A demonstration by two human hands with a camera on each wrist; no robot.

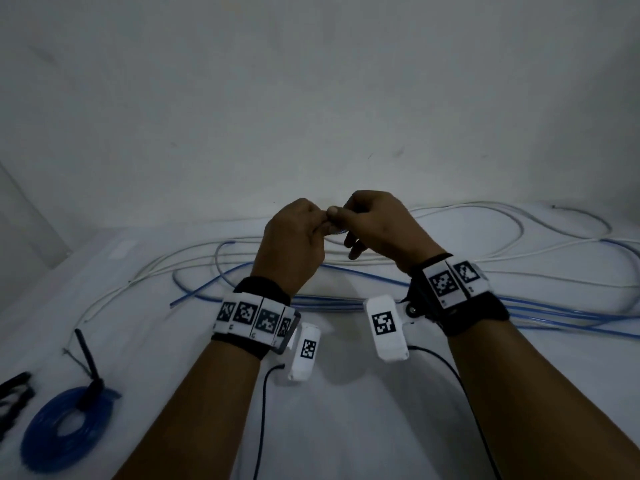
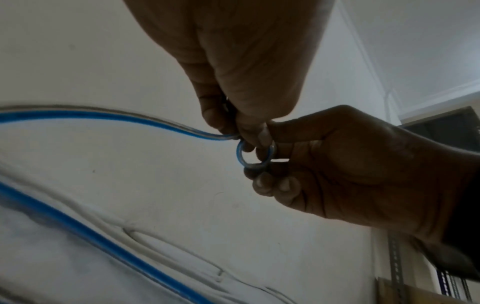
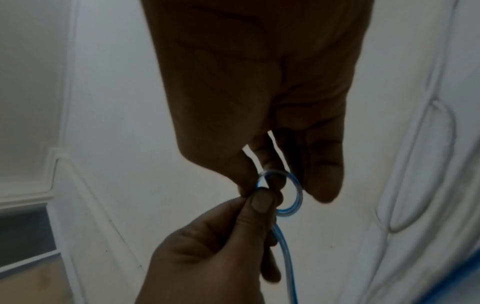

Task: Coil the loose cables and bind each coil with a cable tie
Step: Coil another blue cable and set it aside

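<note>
My two hands meet above the white table (image 1: 346,410), and both pinch the end of a loose blue cable (image 1: 367,277). That end is bent into one small loop (image 2: 241,156). In the left wrist view my left hand (image 2: 233,131) pinches the loop's top with thumb and finger, and the cable runs off to the left. My right hand (image 3: 275,185) pinches the same loop (image 3: 297,195) from above, while my left hand's thumb (image 3: 261,202) presses on it from below. In the head view the hands (image 1: 329,218) hide nearly all of the loop.
A loose white cable (image 1: 450,209) sprawls across the table, tangled with the long blue runs. At the near left lies a finished blue coil (image 1: 45,441) bound with a black tie (image 1: 90,386). More black ties (image 1: 14,393) lie at the left edge. A white wall rises behind.
</note>
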